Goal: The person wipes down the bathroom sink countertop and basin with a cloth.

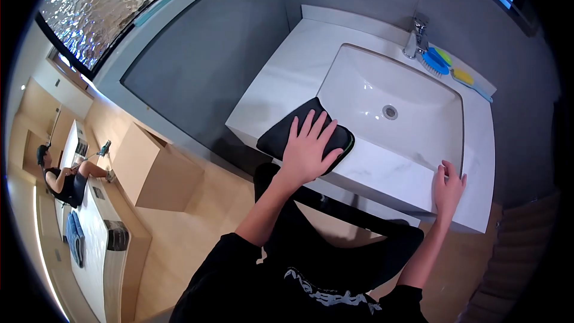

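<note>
My left hand [308, 148] lies flat with fingers spread on top of a black, soft-looking folded item [281, 134]. Whether it is a cloth or a pouch I cannot tell; a thin green bit shows at its right edge. It rests on the front left of the white marbled countertop [269, 90], its corner reaching the rim of the white sink [359, 93]. At the front right, my right hand [448, 190] rests on the counter by the sink's corner, fingers loosely bent and holding nothing visible.
Behind the sink stands a chrome faucet [414, 42], with a blue brush [434, 61] and a yellow-headed brush [463, 76] beside it. A dark bar [335, 206] runs below the counter. Far left, a person [63, 179] sits on a bed platform near a wooden box [146, 167].
</note>
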A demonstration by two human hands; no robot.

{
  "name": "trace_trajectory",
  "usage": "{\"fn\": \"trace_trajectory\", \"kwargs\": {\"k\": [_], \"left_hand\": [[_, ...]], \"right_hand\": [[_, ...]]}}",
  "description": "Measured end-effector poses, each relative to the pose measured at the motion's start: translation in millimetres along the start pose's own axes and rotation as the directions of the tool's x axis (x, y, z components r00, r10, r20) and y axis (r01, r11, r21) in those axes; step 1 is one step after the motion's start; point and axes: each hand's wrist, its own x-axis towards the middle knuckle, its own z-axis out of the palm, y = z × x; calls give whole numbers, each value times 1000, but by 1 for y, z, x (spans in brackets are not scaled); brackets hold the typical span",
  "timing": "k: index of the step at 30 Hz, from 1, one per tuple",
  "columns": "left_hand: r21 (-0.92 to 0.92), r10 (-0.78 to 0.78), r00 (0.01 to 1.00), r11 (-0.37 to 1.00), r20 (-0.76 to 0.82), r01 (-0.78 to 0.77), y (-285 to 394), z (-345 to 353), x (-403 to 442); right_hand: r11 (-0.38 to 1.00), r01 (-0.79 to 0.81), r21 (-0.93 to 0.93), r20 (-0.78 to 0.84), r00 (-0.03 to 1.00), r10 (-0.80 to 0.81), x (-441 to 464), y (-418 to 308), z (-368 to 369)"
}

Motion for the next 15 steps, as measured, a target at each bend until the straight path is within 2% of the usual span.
{"fn": "trace_trajectory", "kwargs": {"k": [2,3,4,6,10,12,15], "left_hand": [[-112,-20,996,994,-84,11,0,-2,-4],[-92,-74,989,994,-132,62,5,-5,-8],[-91,-74,988,994,-132,62,10,-4,-16],[-90,-250,959,967,-131,239,18,-5,-33],[38,-299,951,952,-73,302,18,-18,-53],[-41,-340,940,940,-1,340,2,-25,-56],[100,-368,929,924,-28,369,-35,-31,-48]], "right_hand": [[1000,-4,9,0,1000,4,0,0,-1],[1000,-4,9,4,1000,4,0,1,-1],[1000,-6,10,8,1000,6,1,2,0],[1000,-9,12,11,1000,9,0,0,-2],[1000,-27,8,28,999,27,-2,-6,-6],[1000,-18,9,31,999,17,-1,-3,-4],[1000,-8,20,28,1000,7,-1,-2,-5]]}}
